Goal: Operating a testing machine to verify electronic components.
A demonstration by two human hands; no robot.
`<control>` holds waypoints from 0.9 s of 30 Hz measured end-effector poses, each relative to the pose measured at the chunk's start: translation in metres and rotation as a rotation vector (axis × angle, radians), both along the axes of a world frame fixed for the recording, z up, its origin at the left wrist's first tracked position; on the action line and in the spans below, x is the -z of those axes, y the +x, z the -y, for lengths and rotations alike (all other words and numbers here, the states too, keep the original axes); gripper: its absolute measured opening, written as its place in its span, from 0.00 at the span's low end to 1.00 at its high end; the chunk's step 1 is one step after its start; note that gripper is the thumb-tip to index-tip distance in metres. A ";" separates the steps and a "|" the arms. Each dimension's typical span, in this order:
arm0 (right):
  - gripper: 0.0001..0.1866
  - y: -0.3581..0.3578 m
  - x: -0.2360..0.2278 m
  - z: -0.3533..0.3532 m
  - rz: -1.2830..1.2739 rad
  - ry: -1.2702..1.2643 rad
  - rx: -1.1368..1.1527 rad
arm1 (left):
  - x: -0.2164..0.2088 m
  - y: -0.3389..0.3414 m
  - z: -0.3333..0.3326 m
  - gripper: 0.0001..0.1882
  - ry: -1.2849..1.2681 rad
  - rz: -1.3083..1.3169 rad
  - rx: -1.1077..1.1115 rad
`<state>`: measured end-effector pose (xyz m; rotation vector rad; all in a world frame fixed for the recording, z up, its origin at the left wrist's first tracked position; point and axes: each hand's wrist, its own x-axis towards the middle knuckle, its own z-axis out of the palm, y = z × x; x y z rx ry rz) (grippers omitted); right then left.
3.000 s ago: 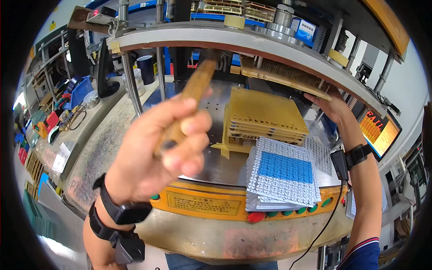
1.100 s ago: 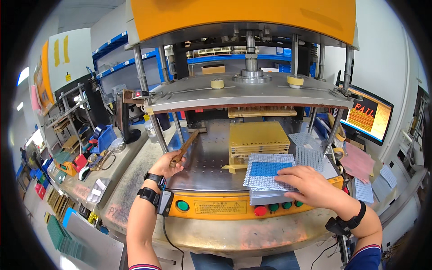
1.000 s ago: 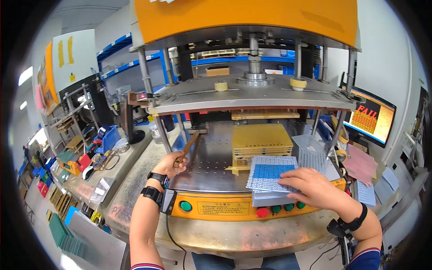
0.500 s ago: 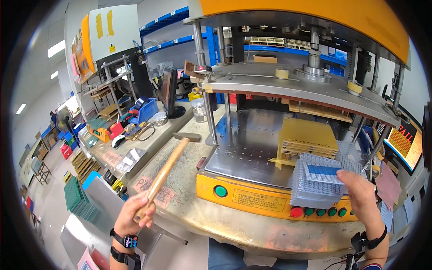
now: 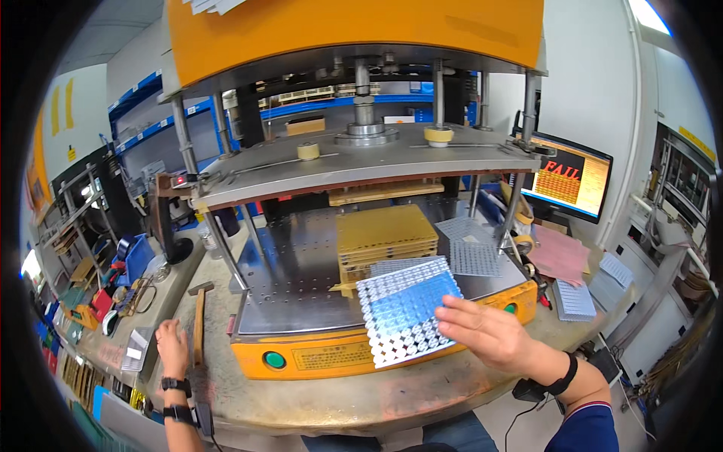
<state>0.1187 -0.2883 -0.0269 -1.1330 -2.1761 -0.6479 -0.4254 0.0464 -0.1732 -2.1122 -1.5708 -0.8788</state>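
Note:
My right hand [image 5: 486, 331] holds a thin panel of small round pieces [image 5: 382, 295] by its right edge, tilted up in front of the press. A wide blue strip [image 5: 414, 301] crosses the panel's middle. Behind it shows the edge of another grey panel [image 5: 403, 265]; the panel in hand hides most of what lies there. My left hand [image 5: 172, 346] is over the bench at the left, holding nothing, its fingers apart. Just right of it lies a wooden-handled hammer [image 5: 199, 325], head pointing away. A stack of yellow-brown plates [image 5: 386, 228] sits on the press bed.
Grey perforated sheets [image 5: 473, 256] lie right of the plates. The press's upper plate [image 5: 376, 162] hangs above on steel posts [image 5: 510, 211]. A green button [image 5: 274, 360] is on the yellow front. A monitor [image 5: 566, 177] and pink paper [image 5: 557, 255] are at the right.
My view has turned to the right. The hammer has left my left hand and lies on the bench. My right hand has lifted the blue-striped panel off the grey stack and tilted it up.

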 end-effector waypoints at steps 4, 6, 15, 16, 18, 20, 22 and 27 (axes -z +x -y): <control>0.18 -0.019 0.005 -0.003 0.002 -0.009 -0.104 | -0.092 0.121 0.121 0.23 -0.563 0.942 0.695; 0.18 -0.026 0.011 -0.006 0.006 0.006 -0.164 | -0.100 0.184 0.167 0.34 -1.038 1.208 1.203; 0.18 -0.040 0.026 0.003 -0.092 -0.045 -0.213 | -0.093 0.264 0.261 0.27 -1.272 1.583 1.203; 0.18 -0.037 0.029 0.004 -0.090 -0.035 -0.191 | -0.088 0.267 0.261 0.24 -1.279 1.614 1.201; 0.18 -0.028 0.035 0.003 -0.046 -0.013 -0.147 | -0.088 0.272 0.263 0.17 -1.287 1.653 1.181; 0.19 -0.031 0.026 0.013 -0.017 -0.081 -0.088 | -0.083 0.276 0.263 0.17 -1.254 1.654 1.198; 0.23 -0.031 0.020 0.014 0.020 -0.130 -0.041 | -0.083 0.285 0.267 0.17 -1.218 1.675 1.204; 0.21 -0.049 0.019 -0.002 -0.121 -0.003 -0.159 | -0.080 0.302 0.274 0.17 -1.193 1.637 1.242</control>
